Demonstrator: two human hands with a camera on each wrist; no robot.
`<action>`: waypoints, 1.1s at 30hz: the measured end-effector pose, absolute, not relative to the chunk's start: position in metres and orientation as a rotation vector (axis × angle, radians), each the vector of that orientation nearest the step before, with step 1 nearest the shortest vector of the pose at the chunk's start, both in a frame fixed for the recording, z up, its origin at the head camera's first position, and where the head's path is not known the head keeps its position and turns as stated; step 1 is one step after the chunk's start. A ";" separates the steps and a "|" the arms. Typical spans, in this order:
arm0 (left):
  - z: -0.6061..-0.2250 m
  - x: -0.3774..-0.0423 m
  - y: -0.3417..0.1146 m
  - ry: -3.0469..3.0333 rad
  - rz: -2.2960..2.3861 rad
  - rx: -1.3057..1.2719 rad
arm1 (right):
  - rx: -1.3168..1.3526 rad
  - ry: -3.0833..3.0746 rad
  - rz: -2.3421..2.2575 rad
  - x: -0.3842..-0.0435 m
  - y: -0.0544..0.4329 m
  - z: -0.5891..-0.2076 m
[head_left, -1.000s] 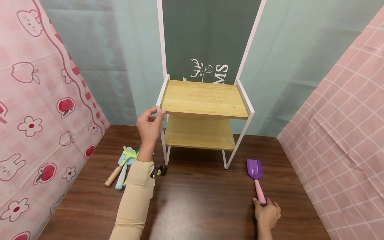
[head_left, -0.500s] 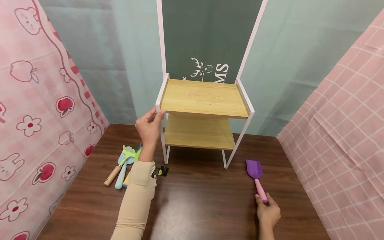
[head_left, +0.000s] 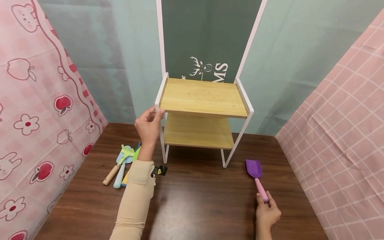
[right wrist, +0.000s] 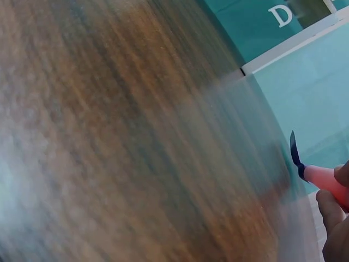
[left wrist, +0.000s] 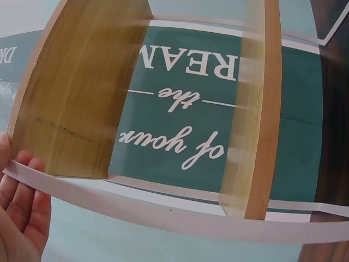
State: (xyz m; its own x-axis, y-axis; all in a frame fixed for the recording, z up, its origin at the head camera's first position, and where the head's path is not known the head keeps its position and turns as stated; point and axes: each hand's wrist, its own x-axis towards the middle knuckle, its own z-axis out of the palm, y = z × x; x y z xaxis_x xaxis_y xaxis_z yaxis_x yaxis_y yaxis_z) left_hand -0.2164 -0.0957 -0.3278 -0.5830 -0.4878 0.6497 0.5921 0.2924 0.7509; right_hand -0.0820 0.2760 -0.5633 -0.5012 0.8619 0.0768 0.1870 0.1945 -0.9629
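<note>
1. in the head view the left grip (head_left: 147, 128) pinches the shelf unit (head_left: 204, 96) at its near left corner, level with the top board (head_left: 207, 100).
2. the left wrist view adds the fingertips (left wrist: 36, 165), reaching behind the white frame bar (left wrist: 125, 213), and upside-down lettering (left wrist: 172, 146), "of your", on the green panel (left wrist: 297, 136); on that panel the head view shows a deer's head (head_left: 207, 68).
3. the right grip (head_left: 267, 213) pinches the scoop (head_left: 257, 181) by the end of its pink handle (head_left: 261, 190); the scoop is right of the shelf unit and apart from it.
4. the blade (head_left: 254, 167) looks broad and purple in the head view but thin and dark, edge-on, in the right wrist view. whether it touches the desk (head_left: 195, 200) i cannot tell.
5. only the head view shows the tools (head_left: 119, 175) on the desk's left, partly hidden by the left sleeve (head_left: 133, 200).
</note>
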 end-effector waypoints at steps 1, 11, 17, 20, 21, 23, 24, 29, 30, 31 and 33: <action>-0.328 -0.216 -0.096 -1.637 -1.463 -0.102 | -0.983 -1.826 1.341 -0.082 0.276 -0.564; -0.328 -0.218 -0.098 -1.644 -1.448 -0.126 | -0.976 -1.857 1.299 -0.079 0.270 -0.567; -0.327 -0.217 -0.098 -1.651 -1.456 -0.121 | -0.929 -1.762 1.321 -0.079 0.265 -0.567; -0.327 -0.217 -0.099 -1.646 -1.460 -0.129 | -0.840 -1.635 1.441 -0.080 0.259 -0.568; -0.327 -0.217 -0.099 -1.644 -1.462 -0.132 | -0.809 -1.587 1.484 -0.080 0.257 -0.568; -0.326 -0.216 -0.099 -1.642 -1.462 -0.135 | -0.749 -1.476 1.583 -0.080 0.253 -0.568; -0.326 -0.216 -0.099 -1.643 -1.463 -0.136 | -0.726 -1.426 1.622 -0.080 0.252 -0.567; -0.327 -0.217 -0.098 -1.642 -1.486 -0.139 | -0.675 -1.348 1.659 -0.081 0.248 -0.560; -0.327 -0.217 -0.098 -1.639 -1.491 -0.141 | -0.665 -1.341 1.663 -0.081 0.247 -0.558; -0.327 -0.217 -0.098 -1.637 -1.494 -0.143 | -0.652 -1.333 1.667 -0.081 0.248 -0.555; -0.327 -0.217 -0.098 -1.635 -1.499 -0.144 | -0.614 -1.300 1.688 -0.081 0.246 -0.545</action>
